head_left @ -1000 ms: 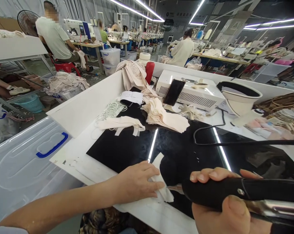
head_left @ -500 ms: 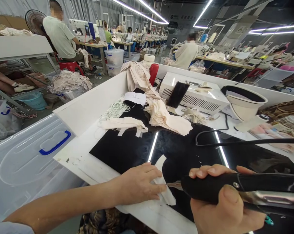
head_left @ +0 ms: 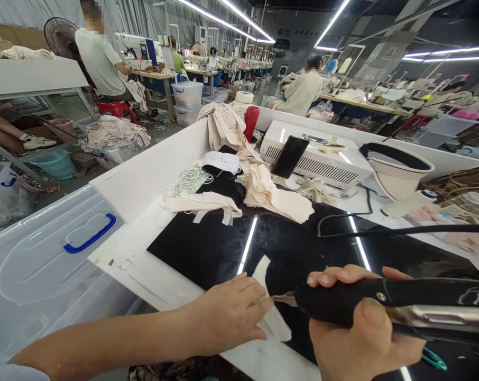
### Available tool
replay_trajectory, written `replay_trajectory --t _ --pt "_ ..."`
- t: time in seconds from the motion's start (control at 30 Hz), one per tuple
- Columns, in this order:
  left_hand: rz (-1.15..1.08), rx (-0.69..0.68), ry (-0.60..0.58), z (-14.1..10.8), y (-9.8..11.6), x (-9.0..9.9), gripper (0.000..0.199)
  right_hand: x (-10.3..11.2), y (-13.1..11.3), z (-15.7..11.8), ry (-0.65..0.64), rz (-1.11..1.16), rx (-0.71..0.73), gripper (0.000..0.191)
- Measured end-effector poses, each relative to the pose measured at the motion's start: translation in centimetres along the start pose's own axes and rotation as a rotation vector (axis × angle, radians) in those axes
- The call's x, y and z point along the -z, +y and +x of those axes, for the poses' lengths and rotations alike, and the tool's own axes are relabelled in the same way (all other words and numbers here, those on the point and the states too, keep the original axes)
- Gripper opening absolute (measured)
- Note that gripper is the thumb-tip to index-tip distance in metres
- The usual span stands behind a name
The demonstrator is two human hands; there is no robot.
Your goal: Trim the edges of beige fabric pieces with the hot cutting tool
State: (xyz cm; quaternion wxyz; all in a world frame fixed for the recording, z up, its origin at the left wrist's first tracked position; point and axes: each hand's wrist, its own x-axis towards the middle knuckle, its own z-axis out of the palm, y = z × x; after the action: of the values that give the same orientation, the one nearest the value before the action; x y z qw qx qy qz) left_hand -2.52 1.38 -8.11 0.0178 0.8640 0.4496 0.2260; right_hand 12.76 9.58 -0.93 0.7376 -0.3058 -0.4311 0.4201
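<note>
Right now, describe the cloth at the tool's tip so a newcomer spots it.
On the white table lies a glossy black sheet. At its near edge, the left hand rests on a pale cloth strip. Unlike the cream stack behind, it lies alone.

From my end I can read no word or number. The characters [head_left: 316,33] on the back wall [head_left: 301,53] and the print on a white piece [head_left: 222,162] are blurred; the pillar [head_left: 384,66] bears what looks like a triangular warning sign [head_left: 389,53].
</note>
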Motion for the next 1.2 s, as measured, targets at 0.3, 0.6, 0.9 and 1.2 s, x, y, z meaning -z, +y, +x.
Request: replay_trajectory --t 0.3,0.6,0.9,1.2 --pt "-0.087 -0.259 -0.108 3.3 -5.3 2.0 0.024 0.1 0.2 -0.1 0.004 0.000 0.018 0.046" --pt "-0.113 -0.288 -0.179 3.1 -7.2 2.1 0.022 0.0 -0.1 -0.2 0.012 0.000 0.019 0.045" --pt "-0.063 -0.300 -0.193 2.7 -7.0 3.2 0.026 -0.6 -0.5 -0.2 0.063 -0.024 0.011 0.046" --pt "-0.070 -0.318 -0.151 2.5 -7.2 2.6 0.027 -1.0 -0.6 -0.1 0.075 -0.031 0.020 0.044"
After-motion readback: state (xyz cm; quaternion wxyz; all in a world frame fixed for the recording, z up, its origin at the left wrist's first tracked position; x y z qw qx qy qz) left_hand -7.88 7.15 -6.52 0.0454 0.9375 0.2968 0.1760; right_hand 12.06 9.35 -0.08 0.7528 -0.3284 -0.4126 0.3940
